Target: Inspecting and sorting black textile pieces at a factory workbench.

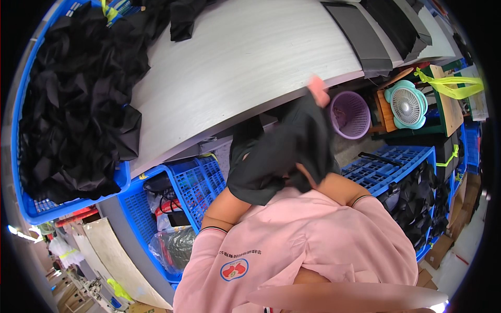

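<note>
A piece of black fabric [284, 151] is bunched in front of my chest, smeared by motion, and stretches up toward the table edge. My left forearm [227, 208] runs into its lower left side, and the fabric covers that hand. On the right, my forearm [347, 189] comes up beside the cloth. Of my right hand [307, 176] only a blurred strip of skin shows against the black, so its fingers cannot be read. At the upper tip of the fabric is a blurred pinkish patch [318, 91] that I cannot make out.
A pale table [245, 57] spans the front. Heaped black fabric [78, 115] fills a blue basket at left. Black panels [360, 41] lie at far right. Below stand a purple bin [350, 116], a turquoise fan [407, 105] and blue crates [195, 180], one holding plastic bags.
</note>
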A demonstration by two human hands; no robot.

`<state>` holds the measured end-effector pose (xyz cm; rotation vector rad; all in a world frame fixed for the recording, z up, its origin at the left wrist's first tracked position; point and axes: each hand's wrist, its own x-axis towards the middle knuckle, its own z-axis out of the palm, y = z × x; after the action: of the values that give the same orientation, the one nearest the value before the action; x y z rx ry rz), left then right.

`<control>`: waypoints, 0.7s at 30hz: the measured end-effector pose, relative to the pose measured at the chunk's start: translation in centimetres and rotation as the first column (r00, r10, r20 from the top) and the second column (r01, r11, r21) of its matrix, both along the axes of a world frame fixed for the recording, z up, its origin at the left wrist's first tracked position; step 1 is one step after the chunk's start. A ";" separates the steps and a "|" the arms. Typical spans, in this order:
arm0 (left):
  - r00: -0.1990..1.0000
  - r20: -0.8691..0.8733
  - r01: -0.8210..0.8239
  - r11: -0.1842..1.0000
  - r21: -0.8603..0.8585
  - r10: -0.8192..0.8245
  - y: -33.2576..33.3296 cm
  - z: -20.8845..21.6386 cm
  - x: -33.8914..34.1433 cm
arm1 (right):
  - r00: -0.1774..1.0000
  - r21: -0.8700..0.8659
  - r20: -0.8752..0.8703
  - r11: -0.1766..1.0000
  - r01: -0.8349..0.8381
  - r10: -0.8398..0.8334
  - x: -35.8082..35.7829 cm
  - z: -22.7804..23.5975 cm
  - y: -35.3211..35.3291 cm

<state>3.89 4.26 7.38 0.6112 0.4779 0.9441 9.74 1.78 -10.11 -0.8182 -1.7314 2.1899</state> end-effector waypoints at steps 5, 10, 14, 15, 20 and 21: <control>0.716 -0.052 -0.695 0.718 0.040 0.696 0.9 0.6 -3.9 | 0.837 0.214 -0.079 0.811 0.544 -0.541 4.8 6.5 4.2; 0.651 -0.126 -0.748 0.661 0.059 0.749 -1.2 0.5 -3.6 | 0.657 0.471 -0.284 0.495 0.730 -0.698 6.9 15.2 5.5; 0.563 -0.396 -0.625 0.687 0.371 0.726 -1.2 0.7 -3.8 | 0.824 0.758 -0.166 0.465 0.458 -0.542 4.5 17.2 5.5; 0.502 -0.474 -0.522 0.690 0.501 0.724 -1.1 0.4 -4.3 | 0.878 0.649 -0.099 0.638 0.414 -0.469 5.0 16.8 5.9; 0.350 -0.602 -0.339 0.696 0.633 0.718 -0.7 -2.8 -5.1 | 0.938 0.188 -0.307 0.955 0.228 -0.163 7.8 18.3 7.3; 0.454 -0.554 -0.534 0.711 0.458 0.698 -0.4 -3.9 -5.0 | 0.901 0.172 -0.416 0.963 0.209 -0.121 8.0 18.3 8.0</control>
<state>-1.07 3.84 3.46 1.0470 1.3875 1.4822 17.77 9.79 8.23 -0.4060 -1.5851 1.8566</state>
